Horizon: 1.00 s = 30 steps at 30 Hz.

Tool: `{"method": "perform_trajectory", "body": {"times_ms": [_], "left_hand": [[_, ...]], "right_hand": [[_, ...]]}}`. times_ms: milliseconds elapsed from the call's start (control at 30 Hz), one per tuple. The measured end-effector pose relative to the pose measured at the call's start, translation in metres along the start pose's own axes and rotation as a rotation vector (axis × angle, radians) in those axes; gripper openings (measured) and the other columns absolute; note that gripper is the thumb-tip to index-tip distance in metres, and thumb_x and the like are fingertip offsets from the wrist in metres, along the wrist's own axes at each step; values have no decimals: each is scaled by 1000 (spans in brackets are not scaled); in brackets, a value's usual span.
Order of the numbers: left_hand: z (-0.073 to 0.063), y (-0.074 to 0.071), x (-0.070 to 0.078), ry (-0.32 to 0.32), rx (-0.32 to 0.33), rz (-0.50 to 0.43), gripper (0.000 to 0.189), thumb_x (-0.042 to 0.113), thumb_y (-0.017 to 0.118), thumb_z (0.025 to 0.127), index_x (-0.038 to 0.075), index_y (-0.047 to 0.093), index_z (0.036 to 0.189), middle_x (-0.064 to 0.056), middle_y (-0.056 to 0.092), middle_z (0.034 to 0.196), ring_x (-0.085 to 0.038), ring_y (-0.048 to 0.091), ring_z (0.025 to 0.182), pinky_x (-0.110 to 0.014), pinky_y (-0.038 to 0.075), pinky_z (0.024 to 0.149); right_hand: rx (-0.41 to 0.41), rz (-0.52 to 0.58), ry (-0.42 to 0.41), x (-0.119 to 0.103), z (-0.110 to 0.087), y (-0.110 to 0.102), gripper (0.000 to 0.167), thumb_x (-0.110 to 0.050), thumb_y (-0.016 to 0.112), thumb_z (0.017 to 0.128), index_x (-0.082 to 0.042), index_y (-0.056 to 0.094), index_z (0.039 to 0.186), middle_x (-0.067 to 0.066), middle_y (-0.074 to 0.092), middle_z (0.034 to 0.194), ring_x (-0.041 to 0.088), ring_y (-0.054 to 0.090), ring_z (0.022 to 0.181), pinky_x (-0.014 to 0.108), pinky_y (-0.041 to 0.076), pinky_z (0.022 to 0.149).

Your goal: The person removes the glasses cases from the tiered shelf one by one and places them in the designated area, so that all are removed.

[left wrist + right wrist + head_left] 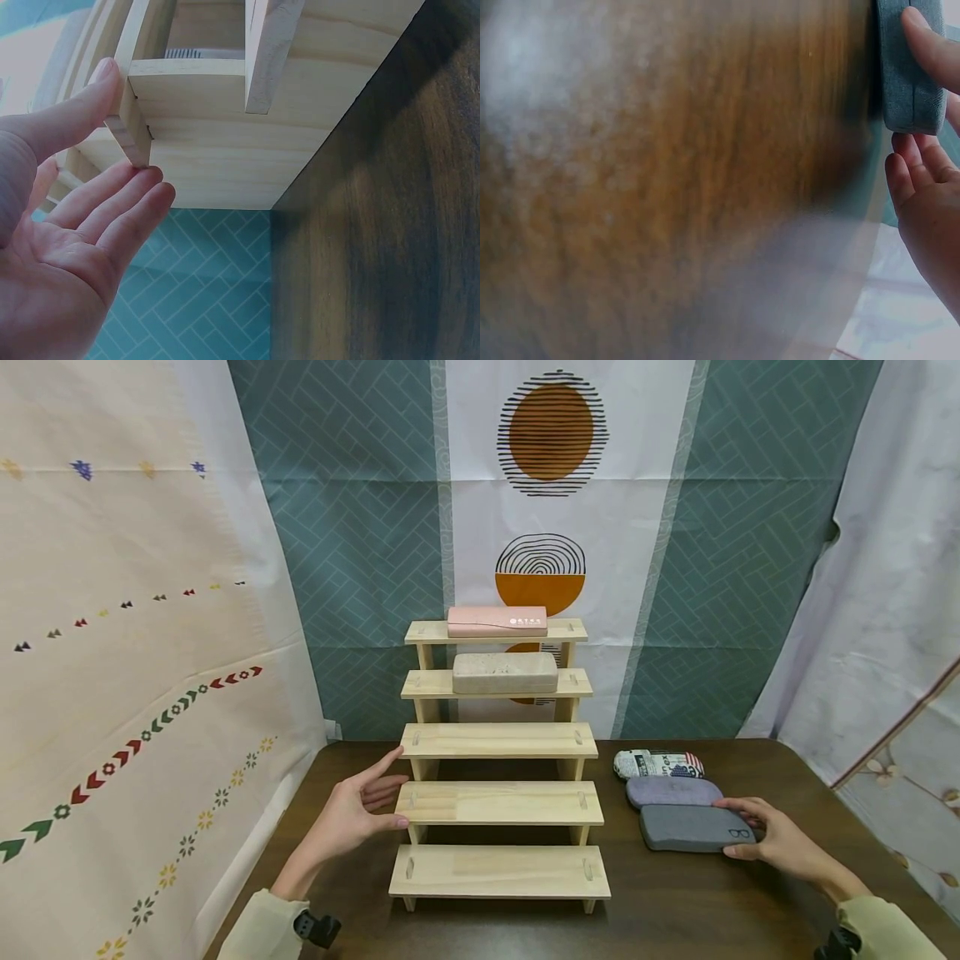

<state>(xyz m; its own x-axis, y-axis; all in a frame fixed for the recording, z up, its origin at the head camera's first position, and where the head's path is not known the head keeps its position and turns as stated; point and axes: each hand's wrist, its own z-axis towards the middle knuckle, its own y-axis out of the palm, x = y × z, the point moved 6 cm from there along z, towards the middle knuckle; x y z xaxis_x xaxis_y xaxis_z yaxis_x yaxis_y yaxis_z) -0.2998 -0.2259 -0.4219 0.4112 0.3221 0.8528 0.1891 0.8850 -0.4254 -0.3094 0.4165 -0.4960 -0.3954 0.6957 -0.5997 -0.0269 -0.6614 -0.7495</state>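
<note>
A five-step wooden display stand (501,740) stands on the table. At its left side my left hand (348,814) holds the end of the second step from the bottom, thumb at the front edge and fingers at the back. The left wrist view shows that thumb and those fingers on either side of the plank's end (131,139). On the right, my right hand (780,839) grips the right end of a grey glasses case (686,828) bearing a glasses drawing. Its thumb is on the near side, its fingers at the far side, partly hidden.
Behind the grey case lie a purple glasses case (671,790) and a patterned case (648,764) with printed lettering. A pink glasses case (497,622) rests on the top step, a cream case (504,674) on the step below. Hanging cloths (360,552) surround the dark wooden table (667,910).
</note>
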Motion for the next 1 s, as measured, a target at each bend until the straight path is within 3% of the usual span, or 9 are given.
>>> {"method": "perform_trajectory", "body": {"times_ms": [400,800,1000], "left_hand": [[0,0,1,-2,-1,-8,104,3,94,77,20,40,165,-25,63,140,-40,62,130,-60,51,102],[1,0,0,8,-2,-6,104,3,94,77,20,40,165,-24,64,139,-40,62,129,-52,54,101],[0,0,1,2,-6,-11,105,4,94,77,20,39,165,-25,63,140,-40,61,130,-55,53,102]], "right_hand": [[8,7,-15,2,0,-1,68,-10,97,74,1,66,133,16,59,129,-4,53,107,15,48,82],[12,17,-30,1,0,-5,64,-7,96,74,3,67,130,16,61,126,-5,55,106,13,48,83],[14,33,-45,1,1,-5,63,-5,96,74,3,67,129,16,62,125,-6,55,107,10,47,84]]}}
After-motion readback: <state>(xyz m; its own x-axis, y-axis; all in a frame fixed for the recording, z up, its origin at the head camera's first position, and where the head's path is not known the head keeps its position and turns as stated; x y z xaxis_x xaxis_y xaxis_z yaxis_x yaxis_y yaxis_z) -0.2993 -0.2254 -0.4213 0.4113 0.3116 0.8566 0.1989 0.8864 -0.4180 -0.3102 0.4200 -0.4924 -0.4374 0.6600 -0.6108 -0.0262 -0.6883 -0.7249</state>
